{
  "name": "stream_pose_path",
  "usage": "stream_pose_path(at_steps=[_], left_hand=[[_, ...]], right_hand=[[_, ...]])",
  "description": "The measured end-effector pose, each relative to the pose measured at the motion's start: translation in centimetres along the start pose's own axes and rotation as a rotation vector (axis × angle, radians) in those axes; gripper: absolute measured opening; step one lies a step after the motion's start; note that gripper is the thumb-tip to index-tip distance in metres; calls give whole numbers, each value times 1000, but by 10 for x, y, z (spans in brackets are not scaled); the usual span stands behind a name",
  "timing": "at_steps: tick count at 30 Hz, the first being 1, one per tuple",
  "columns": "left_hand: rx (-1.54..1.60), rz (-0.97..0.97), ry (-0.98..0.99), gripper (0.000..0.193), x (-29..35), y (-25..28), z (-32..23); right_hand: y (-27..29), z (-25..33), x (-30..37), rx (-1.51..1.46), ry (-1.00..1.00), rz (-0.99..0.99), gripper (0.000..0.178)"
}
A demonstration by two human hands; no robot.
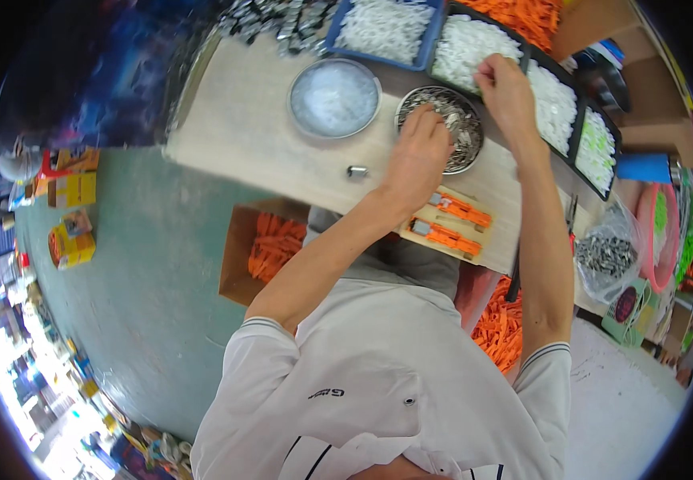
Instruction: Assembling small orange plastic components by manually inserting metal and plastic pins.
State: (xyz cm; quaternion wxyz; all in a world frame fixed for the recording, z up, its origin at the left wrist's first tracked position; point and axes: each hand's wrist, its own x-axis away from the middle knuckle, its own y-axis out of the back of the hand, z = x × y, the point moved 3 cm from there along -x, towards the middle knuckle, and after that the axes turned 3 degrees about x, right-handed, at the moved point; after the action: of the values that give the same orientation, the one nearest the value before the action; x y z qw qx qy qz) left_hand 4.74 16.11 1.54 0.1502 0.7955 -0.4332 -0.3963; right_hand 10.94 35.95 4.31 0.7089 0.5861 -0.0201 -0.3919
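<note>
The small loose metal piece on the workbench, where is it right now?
In the head view, the small metal piece lies alone on the wooden workbench, below the bowl of clear bits, just left of the left hand.

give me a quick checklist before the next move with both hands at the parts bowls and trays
1. Left hand at the metal parts bowl, fingers in the parts: ok.
2. Right hand at the white parts tray: ok.
3. Part pinched in either hand: cannot tell, fingers hide it.
4. Two orange pieces lying on the wooden jig, near the board's edge: ok.
5. Loose metal part on the board, apart from the bowls: ok.
6. Clear parts bowl upright, beside the metal one: ok.
</note>
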Motion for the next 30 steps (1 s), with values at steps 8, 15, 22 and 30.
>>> stream_pose_path(at_steps=[8, 15, 22, 30], left_hand=[[-125, -132, -71, 29, 3, -3, -4], [205, -141, 100, 14, 11, 26, -35], [1056, -6, 730, 12, 58, 40, -61], [1079, -49, 816, 10, 71, 40, -67]], right_hand=[[33, 26, 29, -131, -134, -11, 10], [66, 69, 121, -625, -422, 61, 6], [73, 122, 191, -944, -670, -31, 4], [61, 125, 212, -1231, -712, -116, 10]])
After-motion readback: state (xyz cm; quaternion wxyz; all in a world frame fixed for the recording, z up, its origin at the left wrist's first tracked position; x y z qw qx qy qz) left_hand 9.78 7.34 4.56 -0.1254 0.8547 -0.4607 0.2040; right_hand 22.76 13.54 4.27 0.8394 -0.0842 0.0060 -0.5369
